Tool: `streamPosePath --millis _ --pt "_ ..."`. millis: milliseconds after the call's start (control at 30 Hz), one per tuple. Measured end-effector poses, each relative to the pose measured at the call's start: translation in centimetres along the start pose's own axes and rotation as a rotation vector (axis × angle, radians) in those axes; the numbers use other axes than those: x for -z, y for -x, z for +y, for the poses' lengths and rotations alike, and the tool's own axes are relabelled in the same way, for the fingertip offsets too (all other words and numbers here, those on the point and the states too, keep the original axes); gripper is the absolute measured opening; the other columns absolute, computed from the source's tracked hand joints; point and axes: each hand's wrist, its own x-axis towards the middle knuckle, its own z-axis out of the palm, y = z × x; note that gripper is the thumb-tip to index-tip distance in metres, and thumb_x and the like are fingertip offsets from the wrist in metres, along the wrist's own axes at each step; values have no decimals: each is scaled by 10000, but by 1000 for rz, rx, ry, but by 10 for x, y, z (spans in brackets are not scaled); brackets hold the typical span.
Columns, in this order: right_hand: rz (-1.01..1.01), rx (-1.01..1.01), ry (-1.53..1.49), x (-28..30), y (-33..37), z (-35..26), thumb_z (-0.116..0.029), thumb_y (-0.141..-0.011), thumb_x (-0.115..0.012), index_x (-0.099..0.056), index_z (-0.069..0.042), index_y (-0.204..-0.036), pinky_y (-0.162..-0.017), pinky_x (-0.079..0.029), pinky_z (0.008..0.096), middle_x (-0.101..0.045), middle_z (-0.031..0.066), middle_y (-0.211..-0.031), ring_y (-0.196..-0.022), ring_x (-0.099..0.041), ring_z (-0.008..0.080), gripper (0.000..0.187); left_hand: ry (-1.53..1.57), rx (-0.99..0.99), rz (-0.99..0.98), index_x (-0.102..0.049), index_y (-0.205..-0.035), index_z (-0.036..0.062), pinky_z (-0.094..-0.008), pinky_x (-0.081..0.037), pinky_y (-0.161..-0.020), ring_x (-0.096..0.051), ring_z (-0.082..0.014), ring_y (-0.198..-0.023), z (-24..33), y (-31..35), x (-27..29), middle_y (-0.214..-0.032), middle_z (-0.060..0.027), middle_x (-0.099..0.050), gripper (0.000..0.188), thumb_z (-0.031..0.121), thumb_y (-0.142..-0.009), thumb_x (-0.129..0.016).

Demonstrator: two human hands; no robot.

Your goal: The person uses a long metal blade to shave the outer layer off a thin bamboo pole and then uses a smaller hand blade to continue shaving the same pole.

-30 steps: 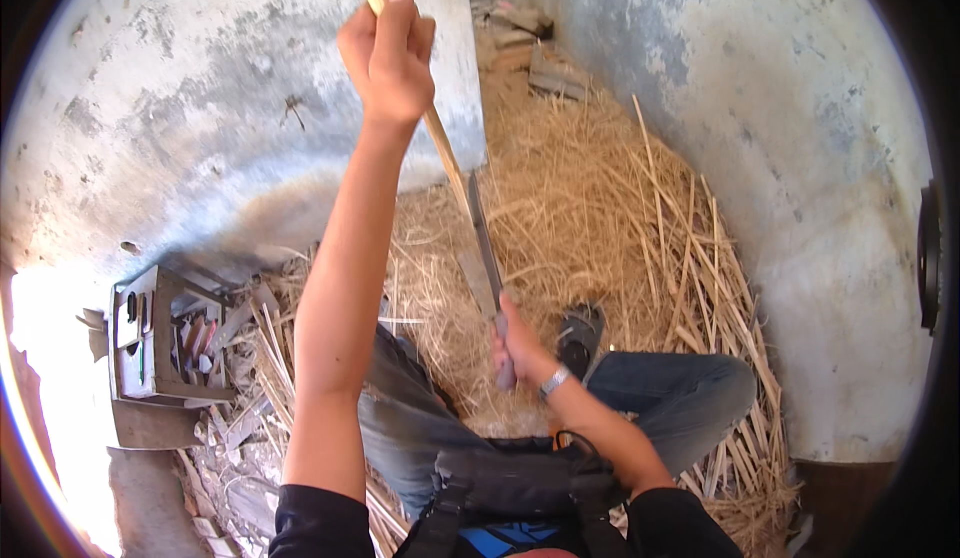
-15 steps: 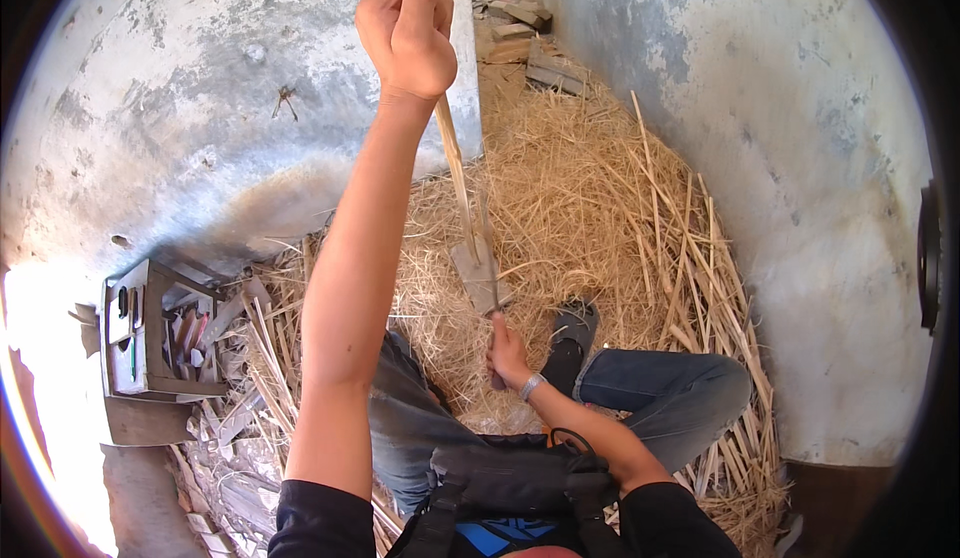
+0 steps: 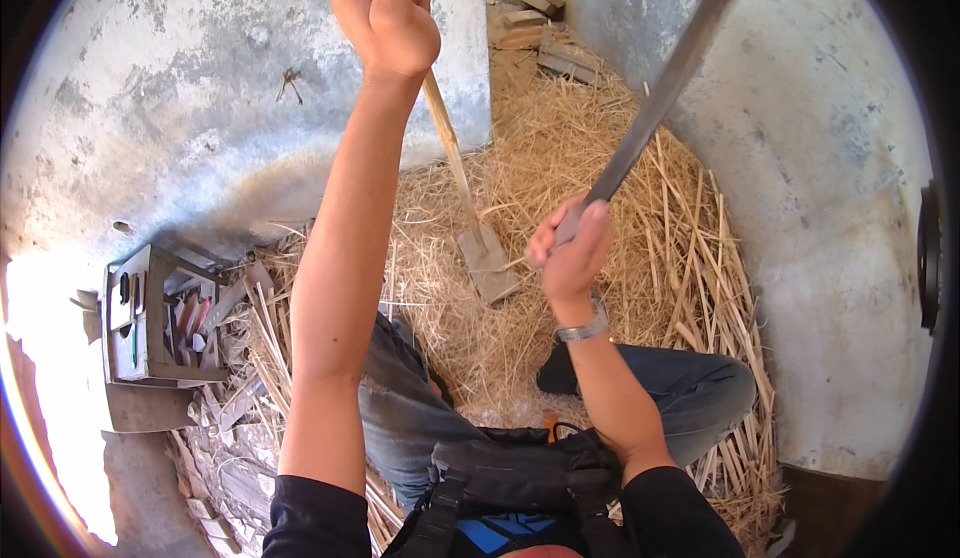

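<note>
In the head view, the person's left hand (image 3: 388, 20) is clenched high around a pale wooden strip (image 3: 447, 130), which slants down to the flat wooden block (image 3: 490, 276) on the floor, amid straw-like shavings (image 3: 560, 153). The right hand (image 3: 575, 250) wraps the handle of a machete (image 3: 660, 103), blade raised, well apart from the strip. Loose sticks (image 3: 735, 308) line the floor's right edge, I notice.

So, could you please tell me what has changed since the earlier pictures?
The right hand has swung the long blade up and to the right, away from the stick. Nothing was let go: the left hand still grips the stick.
</note>
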Motion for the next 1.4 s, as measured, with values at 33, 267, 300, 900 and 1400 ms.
streamPosePath --millis 33,267,300,900,1400 --pt "-3 184 57 3 7 20 -644 -1028 -363 -461 -102 -754 -380 -381 269 -433 -3 -530 -379 -408 117 616 -12 11 5 -317 -621 108 -275 -166 -452 -223 -68 -472 0 2 -4 -564 38 -261 446 185 -989 -557" --pt "-72 -1112 201 57 80 95 -742 -949 -442 -464 -102 -746 -391 -389 312 -421 -24 -542 -388 -394 121 672 -9 19 -15 -331 -636 109 -273 -174 -448 -240 -68 -472 3 1 -6 -575 41 -275 425 189 -983 -563" --pt "-74 -1122 198 51 72 85 -742 -949 -442 -464 -102 -746 -391 -389 312 -421 -24 -542 -388 -394 121 672 -26 10 10 -324 -638 112 -273 -174 -448 -238 -67 -473 3 3 -4 -579 41 -275 426 187 -983 -562" --pt "4 -901 166 49 69 71 -737 -950 -440 -447 -103 -753 -379 -378 318 -409 5 -545 -389 -396 128 665 -11 42 -26 -332 -628 94 -270 -175 -435 -183 -63 -475 19 10 17 -561 37 -245 423 184 -991 -530" --pt "-101 -1121 321 54 71 94 -711 -954 -478 -443 -120 -715 -350 -357 309 -400 -13 -510 -357 -357 107 638 -37 69 -126 -268 -676 122 -266 -163 -418 -166 -78 -456 23 26 -7 -549 31 -223 560 510 -1076 -326"
